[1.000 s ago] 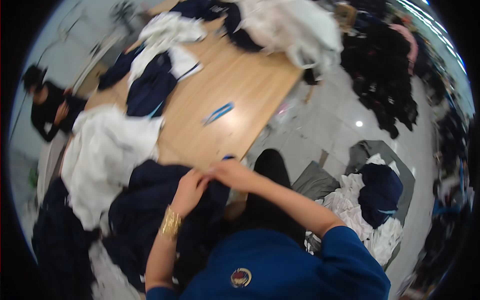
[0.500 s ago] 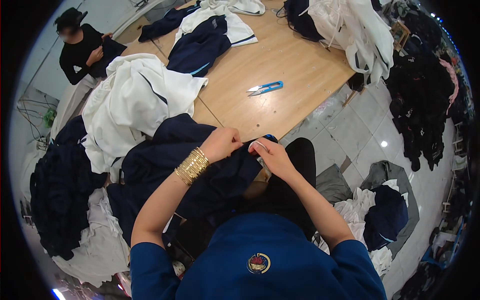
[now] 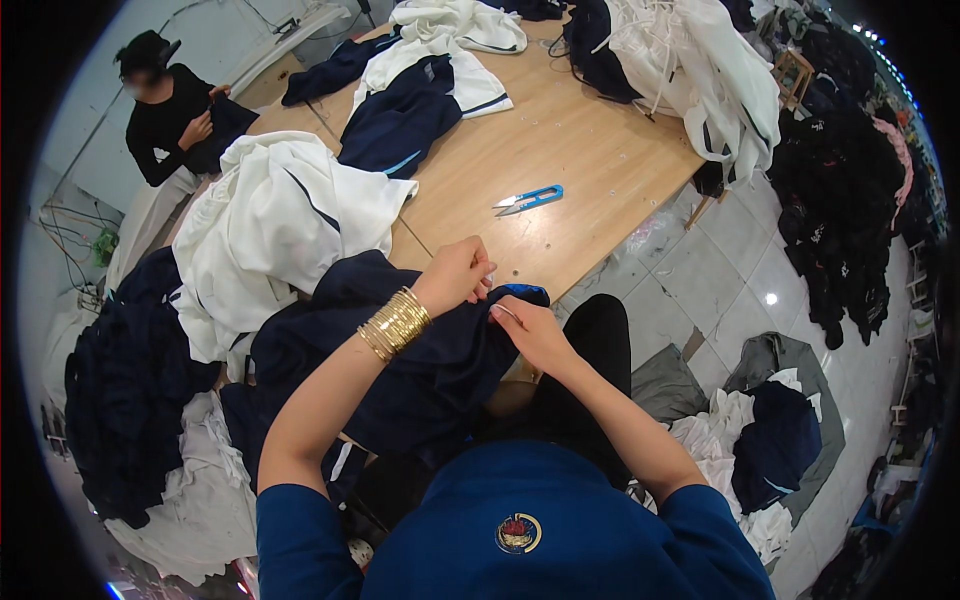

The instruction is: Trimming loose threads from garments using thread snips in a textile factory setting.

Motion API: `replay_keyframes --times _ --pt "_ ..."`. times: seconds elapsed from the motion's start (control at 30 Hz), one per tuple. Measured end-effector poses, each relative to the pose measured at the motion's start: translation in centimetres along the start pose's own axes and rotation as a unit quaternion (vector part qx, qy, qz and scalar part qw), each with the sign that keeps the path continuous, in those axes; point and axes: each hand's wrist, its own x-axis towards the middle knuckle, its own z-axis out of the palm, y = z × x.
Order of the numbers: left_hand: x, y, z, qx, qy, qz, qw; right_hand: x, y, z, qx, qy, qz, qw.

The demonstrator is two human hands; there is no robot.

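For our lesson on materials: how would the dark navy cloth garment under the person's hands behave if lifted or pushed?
The dark navy cloth garment would probably sag, as it lies in soft folds. It seems unlikely to roll, being spread loosely rather than bundled.

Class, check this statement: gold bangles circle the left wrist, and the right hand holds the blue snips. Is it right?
Not quite: the head view shows the blue snips lying on the table, while the right hand holds the navy garment. Gold bangles do circle the left wrist.
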Motion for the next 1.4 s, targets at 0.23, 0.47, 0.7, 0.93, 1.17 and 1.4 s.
replay_keyframes --times 0.23,0.47,0.7,0.93,1.17,1.4 --pt "-2.7 -0.9 3.7 0.102 0.16 0.141 0.972 0.0 0.2 -0.1 0.019 0.017 0.049 0.998" --pt "-5.7 -1.5 6.5 -0.078 0.305 0.104 0.944 0.0 1.2 -0.7 0.093 0.013 0.053 0.994" --pt "-6.9 -4.4 8.9 -0.334 0.251 0.064 0.906 -0.1 -0.1 1.1 0.045 -0.003 0.041 0.998" --pt "-7.7 -5.1 8.2 -0.109 0.309 0.077 0.942 -0.1 0.1 0.8 0.053 0.047 0.031 0.997" --pt "-9.2 -5.3 5.1 0.011 0.237 -0.003 0.971 -0.4 -0.5 0.8 -0.026 0.033 0.027 0.999" --pt "-7.8 -5.3 7.1 -0.378 0.203 0.009 0.903 -1.0 -2.1 2.0 -0.072 -0.007 -0.02 0.997"
